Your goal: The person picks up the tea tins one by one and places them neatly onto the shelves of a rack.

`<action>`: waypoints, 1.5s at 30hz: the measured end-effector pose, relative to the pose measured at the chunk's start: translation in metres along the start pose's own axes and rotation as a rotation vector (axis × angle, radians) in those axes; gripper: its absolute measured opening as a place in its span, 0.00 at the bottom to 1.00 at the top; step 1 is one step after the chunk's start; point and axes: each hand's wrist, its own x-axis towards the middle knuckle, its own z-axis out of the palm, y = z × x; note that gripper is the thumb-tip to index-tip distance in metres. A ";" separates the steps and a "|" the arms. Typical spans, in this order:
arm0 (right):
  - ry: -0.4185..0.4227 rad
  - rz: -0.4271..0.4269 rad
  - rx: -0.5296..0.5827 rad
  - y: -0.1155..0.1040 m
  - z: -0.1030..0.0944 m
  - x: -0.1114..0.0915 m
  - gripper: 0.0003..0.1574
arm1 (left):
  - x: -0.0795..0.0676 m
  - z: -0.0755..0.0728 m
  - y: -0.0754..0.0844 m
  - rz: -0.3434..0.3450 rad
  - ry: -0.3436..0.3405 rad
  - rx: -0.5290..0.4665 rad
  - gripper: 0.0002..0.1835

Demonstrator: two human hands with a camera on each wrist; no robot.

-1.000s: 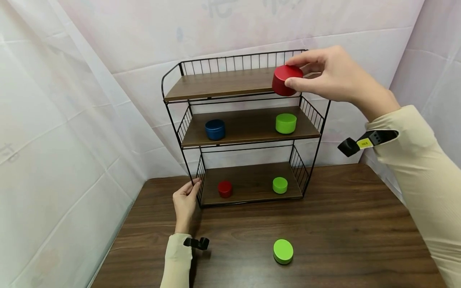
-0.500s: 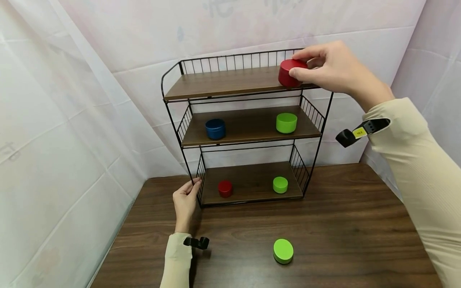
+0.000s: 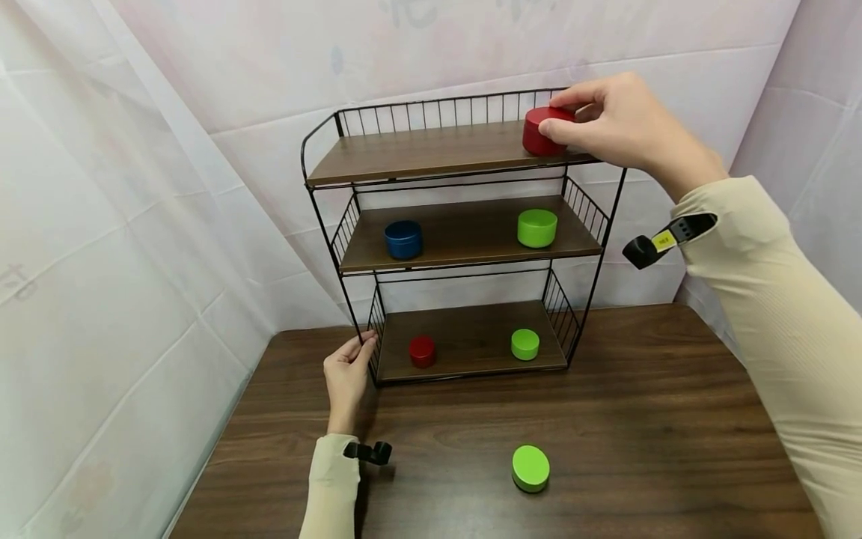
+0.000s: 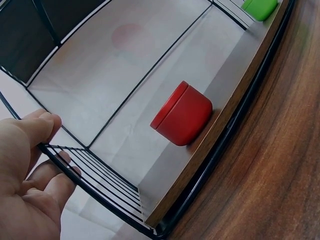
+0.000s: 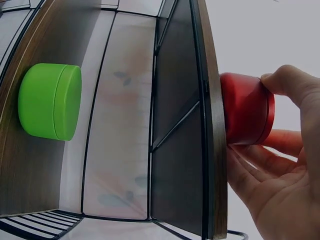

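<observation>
At the right end of the top shelf, my right hand (image 3: 616,123) grips a red round tin (image 3: 544,133) between thumb and fingers. The right wrist view shows this red tin (image 5: 246,109) at the shelf board's surface, with the thumb on its lid edge. My left hand (image 3: 346,378) pinches the left side frame of the black wire shelf rack (image 3: 431,269) low down. In the left wrist view, the thumb and fingers of the left hand (image 4: 35,175) close round the top wire of the side rail, near a smaller red tin (image 4: 182,114) on the bottom shelf.
On the middle shelf stand a blue tin (image 3: 403,239) at left and a green tin (image 3: 536,228) at right. The bottom shelf bears a small red tin (image 3: 422,352) and a small green tin (image 3: 525,344). Another green tin (image 3: 530,469) lies on the wooden table (image 3: 626,419) in front.
My right hand has carried the red tin a little right and back, from in front of the top shelf's edge onto the shelf. The left hand stays on the rack.
</observation>
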 end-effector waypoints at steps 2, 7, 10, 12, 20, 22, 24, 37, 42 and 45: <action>0.000 0.004 -0.004 0.000 0.000 0.001 0.36 | 0.000 0.000 -0.001 0.006 0.003 0.003 0.11; 0.008 0.012 -0.034 0.000 0.002 0.003 0.38 | 0.000 -0.001 -0.001 0.023 0.009 -0.003 0.10; 0.009 0.011 -0.049 0.000 0.004 0.004 0.38 | 0.000 -0.001 0.000 0.030 0.013 -0.001 0.09; 0.009 0.009 -0.053 0.000 0.004 0.005 0.38 | 0.000 0.000 -0.002 0.035 0.012 0.001 0.10; 0.000 0.018 -0.075 -0.001 0.005 0.005 0.36 | -0.002 0.001 0.007 0.014 0.007 0.031 0.10; -0.002 0.021 -0.087 -0.002 0.006 0.005 0.36 | -0.001 0.001 0.003 0.009 0.011 0.034 0.11; -0.003 0.026 -0.092 -0.002 0.006 0.005 0.36 | 0.000 0.000 -0.002 0.011 0.013 0.026 0.10; -0.081 0.040 -0.035 0.001 0.002 -0.002 0.47 | -0.001 0.001 -0.003 0.013 0.004 0.014 0.10; -0.075 0.034 0.043 0.006 0.000 -0.015 0.50 | 0.000 0.002 -0.002 0.022 0.002 0.011 0.09; -0.058 0.008 0.077 0.007 -0.001 -0.025 0.52 | 0.000 0.002 -0.001 0.022 0.001 0.014 0.09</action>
